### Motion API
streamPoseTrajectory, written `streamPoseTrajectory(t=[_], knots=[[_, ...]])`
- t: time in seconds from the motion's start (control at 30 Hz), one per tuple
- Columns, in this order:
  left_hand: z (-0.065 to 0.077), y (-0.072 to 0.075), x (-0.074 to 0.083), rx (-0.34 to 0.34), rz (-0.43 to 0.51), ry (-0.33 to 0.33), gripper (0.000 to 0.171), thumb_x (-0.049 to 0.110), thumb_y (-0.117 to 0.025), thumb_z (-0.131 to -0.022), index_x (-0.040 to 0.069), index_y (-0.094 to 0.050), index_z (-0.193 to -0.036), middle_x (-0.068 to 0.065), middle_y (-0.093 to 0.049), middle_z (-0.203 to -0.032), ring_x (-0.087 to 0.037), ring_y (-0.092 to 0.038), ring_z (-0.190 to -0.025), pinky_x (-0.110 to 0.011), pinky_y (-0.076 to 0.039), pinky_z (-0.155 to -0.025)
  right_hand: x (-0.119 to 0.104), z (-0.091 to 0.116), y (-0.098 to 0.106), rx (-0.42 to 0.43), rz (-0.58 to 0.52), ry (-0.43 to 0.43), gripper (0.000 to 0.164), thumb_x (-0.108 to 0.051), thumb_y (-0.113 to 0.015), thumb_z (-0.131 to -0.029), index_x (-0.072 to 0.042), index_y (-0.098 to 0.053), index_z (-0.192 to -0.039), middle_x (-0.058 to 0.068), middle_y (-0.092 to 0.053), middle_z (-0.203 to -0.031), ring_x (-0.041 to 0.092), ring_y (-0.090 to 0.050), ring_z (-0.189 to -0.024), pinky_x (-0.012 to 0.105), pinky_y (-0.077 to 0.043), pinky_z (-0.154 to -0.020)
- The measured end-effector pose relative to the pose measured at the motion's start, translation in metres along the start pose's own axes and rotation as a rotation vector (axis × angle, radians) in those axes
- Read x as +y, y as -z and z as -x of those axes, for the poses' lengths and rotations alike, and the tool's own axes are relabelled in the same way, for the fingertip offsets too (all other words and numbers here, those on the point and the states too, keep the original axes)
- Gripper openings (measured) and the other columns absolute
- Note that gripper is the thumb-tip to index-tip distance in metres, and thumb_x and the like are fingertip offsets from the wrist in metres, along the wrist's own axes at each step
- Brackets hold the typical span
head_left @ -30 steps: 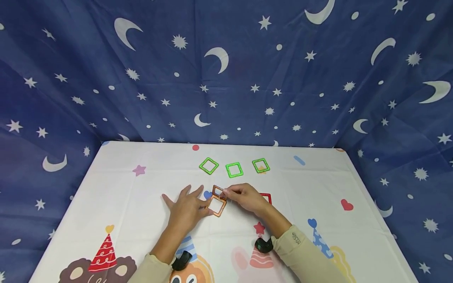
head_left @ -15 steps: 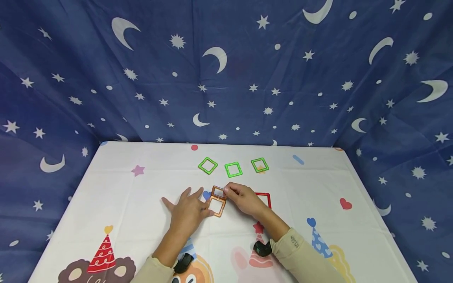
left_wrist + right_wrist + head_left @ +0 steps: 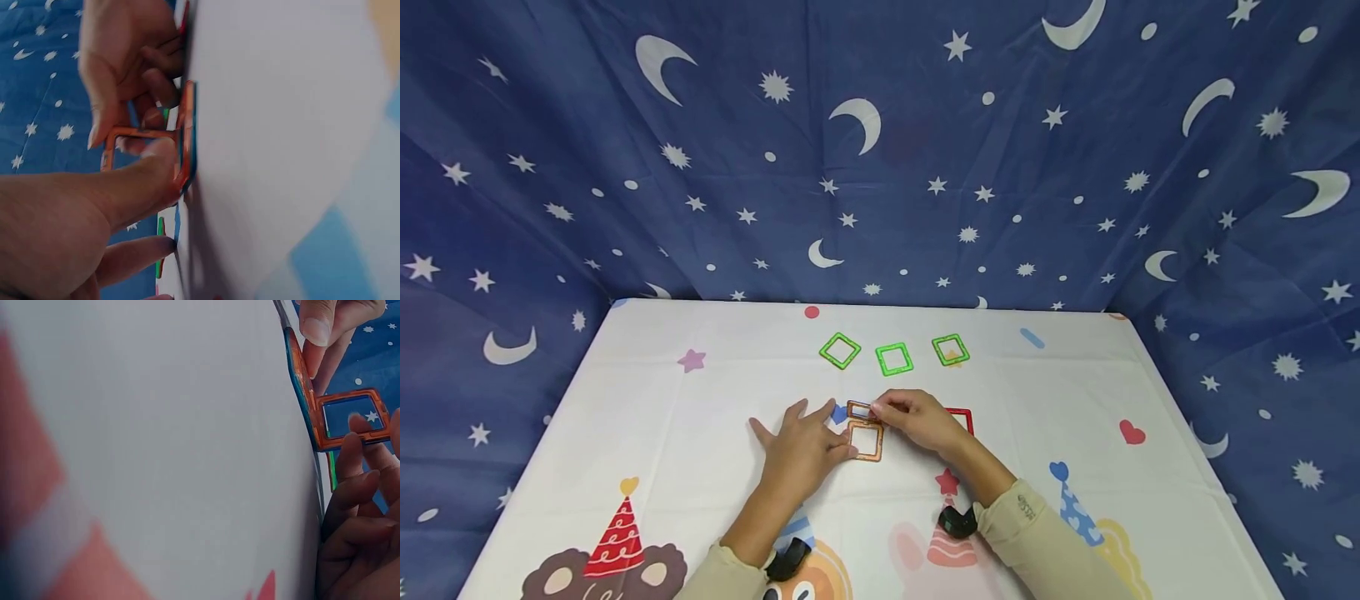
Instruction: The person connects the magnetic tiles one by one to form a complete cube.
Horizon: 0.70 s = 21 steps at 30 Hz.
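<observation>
Two orange square magnetic tiles meet along an edge in the middle of the table. The flat tile lies on the tabletop with a teal strip along its underside. Standing up from its far edge is the raised tile. My left hand holds the flat tile at its left side with thumb and finger, other fingers spread. My right hand pinches the raised tile by its right side; in the left wrist view its thumb and fingertips show around that frame. The right fingers partly hide the raised tile in the head view.
Three green square tiles lie farther back: left, middle and right. A red square tile is partly hidden behind my right hand. A dark blue star-patterned curtain hangs behind the white printed tabletop.
The joined orange tiles have turned a little, so the flat one sits squarer to me. The raised tile looks narrower from above. My left hand has shifted slightly right; the green tiles stayed put.
</observation>
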<state>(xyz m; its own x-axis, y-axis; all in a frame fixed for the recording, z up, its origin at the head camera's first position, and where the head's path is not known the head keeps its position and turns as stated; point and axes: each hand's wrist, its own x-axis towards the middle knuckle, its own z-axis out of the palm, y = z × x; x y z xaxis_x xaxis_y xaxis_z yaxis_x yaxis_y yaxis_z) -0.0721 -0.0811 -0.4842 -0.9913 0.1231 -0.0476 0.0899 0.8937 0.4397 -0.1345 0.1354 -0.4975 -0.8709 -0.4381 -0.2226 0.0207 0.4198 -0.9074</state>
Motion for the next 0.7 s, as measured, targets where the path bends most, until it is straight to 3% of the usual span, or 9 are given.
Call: streamPoseTrajectory(t=[0.17, 0.4, 0.7], knots=[[-0.0018, 0.0014, -0.0038, 0.027, 0.038, 0.001, 0.022, 0.046, -0.084, -0.080, 0.029, -0.084, -0.093, 0.002, -0.064, -0.142, -0.036, -0.046, -0.141, -0.093, -0.003, -0.098, 0.0002, 0.0000, 0.0003, 0.000, -0.010, -0.003, 0.027, -0.035, -0.066, -0.100, -0.011, -0.077, -0.099, 0.007, -0.068, -0.091, 0.014, -0.055, -0.084, 0.028, -0.045, -0.077], [-0.0010, -0.0039, -0.0036, 0.106, 0.027, -0.031, 0.030, 0.043, -0.090, -0.073, 0.026, -0.080, -0.095, -0.001, -0.066, -0.139, -0.038, -0.050, -0.137, -0.095, -0.006, -0.095, 0.0022, -0.0024, 0.0011, -0.017, 0.018, -0.008, 0.033, -0.039, -0.060, -0.103, -0.011, -0.074, -0.092, 0.006, -0.060, -0.083, 0.012, -0.048, -0.074, 0.024, -0.039, -0.066], [0.0009, -0.0056, -0.0022, 0.108, 0.018, -0.013, 0.029, 0.043, -0.090, -0.074, 0.026, -0.079, -0.096, 0.000, -0.066, -0.140, -0.036, -0.050, -0.137, -0.094, -0.007, -0.096, 0.0029, 0.0001, 0.0040, -0.041, -0.002, -0.014, 0.028, -0.033, -0.064, -0.101, -0.009, -0.076, -0.093, 0.012, -0.063, -0.086, 0.017, -0.051, -0.076, 0.025, -0.043, -0.067]])
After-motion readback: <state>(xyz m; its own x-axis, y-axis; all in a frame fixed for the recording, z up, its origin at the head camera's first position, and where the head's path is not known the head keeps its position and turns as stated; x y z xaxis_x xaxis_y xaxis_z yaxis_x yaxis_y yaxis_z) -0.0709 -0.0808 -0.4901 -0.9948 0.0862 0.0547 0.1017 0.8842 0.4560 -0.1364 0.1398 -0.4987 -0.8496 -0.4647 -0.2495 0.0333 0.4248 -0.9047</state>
